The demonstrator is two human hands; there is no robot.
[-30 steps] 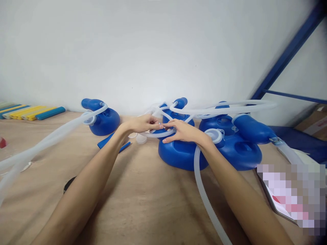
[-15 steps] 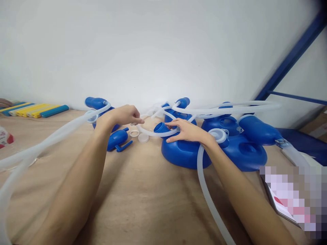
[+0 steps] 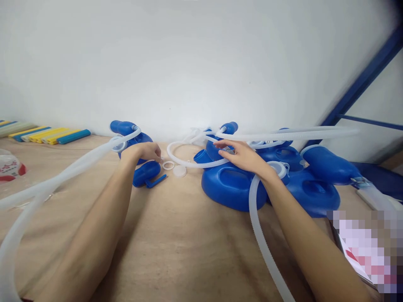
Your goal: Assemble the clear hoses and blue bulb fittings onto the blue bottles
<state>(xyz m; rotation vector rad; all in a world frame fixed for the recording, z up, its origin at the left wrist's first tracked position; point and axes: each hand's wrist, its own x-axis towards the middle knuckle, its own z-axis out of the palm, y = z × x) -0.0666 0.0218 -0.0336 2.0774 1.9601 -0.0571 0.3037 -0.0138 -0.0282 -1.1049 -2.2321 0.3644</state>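
My left hand (image 3: pixel 145 152) is lowered at the left, its fingers curled together beside a blue rounded plastic part with a handle (image 3: pixel 147 174). Whatever is in those fingertips, if anything, is too small to name. Just right of them lie a thin white ring (image 3: pixel 168 165) and a whitish round disc (image 3: pixel 179 171). My right hand (image 3: pixel 241 156) hovers over a blue plastic jug (image 3: pixel 233 191) with its fingers apart. The jug's threaded mouth (image 3: pixel 203 156) tilts up to the left, uncapped. A translucent ribbed hose (image 3: pixel 181 162) curves past the mouth and under my right hand.
More blue jugs with hoses stand right (image 3: pixel 317 197) and back left (image 3: pixel 143 140). A long hose (image 3: pixel 260 230) runs toward me. Yellow and blue tubes (image 3: pixel 53 135) and a plastic bag (image 3: pixel 12 165) lie left. A blue metal frame (image 3: pixel 365 79) rises right, near a blurred-out screen (image 3: pixel 355 260).
My left hand has moved left and down to the small parts by the blue rounded part. My right hand has lifted off the jug's neck, fingers spreading. The view has shifted slightly.
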